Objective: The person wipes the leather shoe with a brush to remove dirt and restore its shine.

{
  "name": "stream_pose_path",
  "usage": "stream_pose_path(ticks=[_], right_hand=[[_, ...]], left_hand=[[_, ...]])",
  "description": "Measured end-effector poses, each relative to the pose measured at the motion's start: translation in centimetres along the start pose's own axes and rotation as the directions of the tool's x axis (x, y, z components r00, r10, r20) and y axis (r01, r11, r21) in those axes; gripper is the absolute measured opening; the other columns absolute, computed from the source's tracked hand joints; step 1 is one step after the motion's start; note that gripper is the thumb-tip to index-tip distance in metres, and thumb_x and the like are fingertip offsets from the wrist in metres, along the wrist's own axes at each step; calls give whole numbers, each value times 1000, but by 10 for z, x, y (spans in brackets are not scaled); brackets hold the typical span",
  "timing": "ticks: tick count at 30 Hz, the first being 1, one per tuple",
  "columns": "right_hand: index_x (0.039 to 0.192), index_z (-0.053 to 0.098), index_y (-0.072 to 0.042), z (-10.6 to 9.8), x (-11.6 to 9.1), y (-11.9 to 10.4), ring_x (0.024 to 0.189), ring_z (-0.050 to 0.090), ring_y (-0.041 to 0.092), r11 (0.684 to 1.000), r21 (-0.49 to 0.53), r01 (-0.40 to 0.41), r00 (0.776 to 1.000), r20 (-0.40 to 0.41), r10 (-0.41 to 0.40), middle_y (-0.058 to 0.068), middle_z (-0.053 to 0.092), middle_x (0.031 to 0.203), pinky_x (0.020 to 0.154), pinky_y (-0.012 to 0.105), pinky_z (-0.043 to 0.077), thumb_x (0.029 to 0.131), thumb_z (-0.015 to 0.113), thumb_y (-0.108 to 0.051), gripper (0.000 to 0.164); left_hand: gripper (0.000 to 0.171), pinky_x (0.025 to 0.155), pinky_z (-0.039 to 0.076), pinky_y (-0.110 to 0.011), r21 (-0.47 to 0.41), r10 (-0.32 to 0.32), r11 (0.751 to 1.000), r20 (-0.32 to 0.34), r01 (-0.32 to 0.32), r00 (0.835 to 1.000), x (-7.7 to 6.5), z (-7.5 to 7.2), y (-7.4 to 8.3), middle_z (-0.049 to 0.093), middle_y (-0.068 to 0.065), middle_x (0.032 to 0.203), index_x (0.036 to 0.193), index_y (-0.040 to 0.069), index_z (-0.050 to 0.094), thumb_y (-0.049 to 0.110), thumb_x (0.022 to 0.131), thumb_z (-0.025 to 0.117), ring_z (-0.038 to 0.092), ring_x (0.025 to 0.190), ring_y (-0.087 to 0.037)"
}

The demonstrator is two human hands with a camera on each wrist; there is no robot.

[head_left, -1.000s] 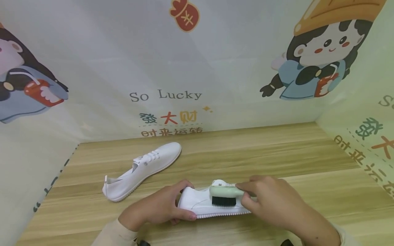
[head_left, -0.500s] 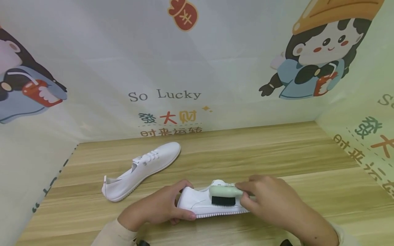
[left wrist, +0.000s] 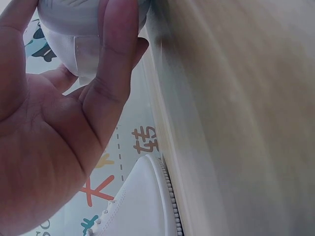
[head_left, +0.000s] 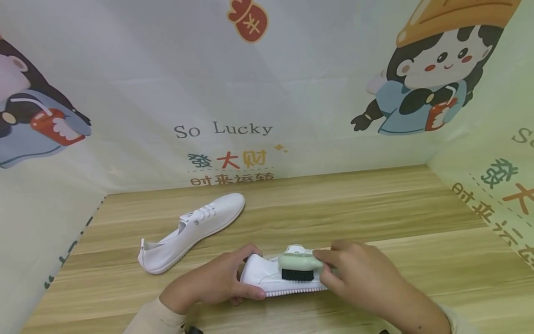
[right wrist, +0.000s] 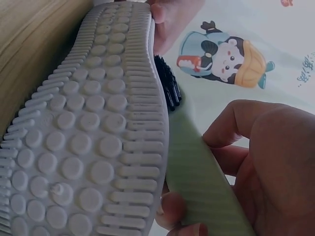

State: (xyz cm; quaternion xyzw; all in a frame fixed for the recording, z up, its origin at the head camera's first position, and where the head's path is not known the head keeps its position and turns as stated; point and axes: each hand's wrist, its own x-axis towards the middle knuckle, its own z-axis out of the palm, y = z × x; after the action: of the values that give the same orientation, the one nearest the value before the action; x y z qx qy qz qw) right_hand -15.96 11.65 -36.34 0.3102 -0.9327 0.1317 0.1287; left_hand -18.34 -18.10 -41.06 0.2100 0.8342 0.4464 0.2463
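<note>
My left hand (head_left: 223, 278) grips the heel end of a white lace-up shoe (head_left: 267, 273), thumb low by the sole and fingers round the back. In my right hand (head_left: 363, 273) is a pale green brush (head_left: 298, 261), pinched by its handle. Its black bristles (head_left: 297, 274) lie against the shoe's side. The right wrist view shows the shoe's studded sole (right wrist: 74, 142) tilted toward that camera, with the brush handle (right wrist: 202, 172) beside it. My right hand covers the toe in the head view.
A second white shoe (head_left: 208, 218) stands behind and left on the wood-grain table (head_left: 354, 204). Printed cloth walls (head_left: 317, 116) with cartoon figures enclose the table at the back and both sides.
My right hand and the brush have shifted slightly left along the shoe's side, toward the heel. The left hand, the held shoe and the second shoe stay about where they were.
</note>
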Motion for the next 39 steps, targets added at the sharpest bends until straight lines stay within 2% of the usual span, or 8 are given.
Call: stream_pose_path(ticks=[12,22,30,39], right_hand=[[112,77,-16,7,0,-5,57,37,-3,999,14,49,998,-38,-48,-7,62,75,47,14,32,84,65,-16,31],[120,73,-15,18,-1,-9,69,49,3,987,-32,155,984,-84,-157,-5,62,86,56,17,41,87,67,-17,34],[128,69,-15,25,-1,-13,73,51,6,986,-36,164,985,-48,-166,-5,62,91,58,19,43,91,68,-20,37],[127,68,-14,32,-1,-20,73,51,6,983,-46,180,978,-93,-184,-5,59,89,59,20,44,89,69,-20,38]], left_hand=[[55,50,53,-30,-7,13,1000,5,-13,1000,1,0,0,62,-5,82,122,17,49,28,81,84,59,53,-15],[55,50,54,-30,3,27,1000,5,-27,1000,1,0,0,62,-4,85,122,18,50,31,81,84,59,54,-13],[56,49,52,-29,16,32,999,15,-33,999,1,0,0,62,-3,86,123,19,50,33,81,84,57,52,-12],[58,48,51,-28,32,65,997,18,-65,998,1,1,1,62,-3,90,126,18,51,30,80,84,56,51,-10]])
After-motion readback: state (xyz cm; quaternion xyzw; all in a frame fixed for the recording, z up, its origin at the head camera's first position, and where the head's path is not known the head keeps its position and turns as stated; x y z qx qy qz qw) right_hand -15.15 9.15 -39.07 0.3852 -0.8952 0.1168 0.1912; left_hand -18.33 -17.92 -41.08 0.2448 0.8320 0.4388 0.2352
